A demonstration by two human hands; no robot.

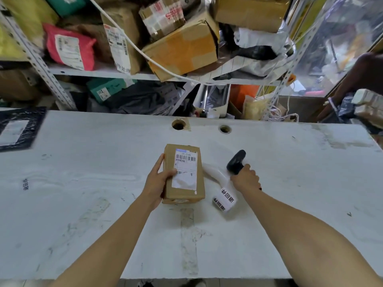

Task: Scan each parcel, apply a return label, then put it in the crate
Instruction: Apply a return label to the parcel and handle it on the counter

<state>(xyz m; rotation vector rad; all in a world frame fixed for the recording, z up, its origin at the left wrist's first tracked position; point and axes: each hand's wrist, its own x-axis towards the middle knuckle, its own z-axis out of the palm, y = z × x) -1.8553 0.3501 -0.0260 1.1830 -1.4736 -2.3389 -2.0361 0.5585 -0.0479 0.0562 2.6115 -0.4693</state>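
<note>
a brown parcel is gripped by the left hand on the white table. a black scanner is clenched in the right hand, just beside a strip of return labels.

I see a scuffed white bench with two round holes near its far edge, and behind it a metal shelf crammed with cardboard boxes, a pink mailer and a white cable.
</note>
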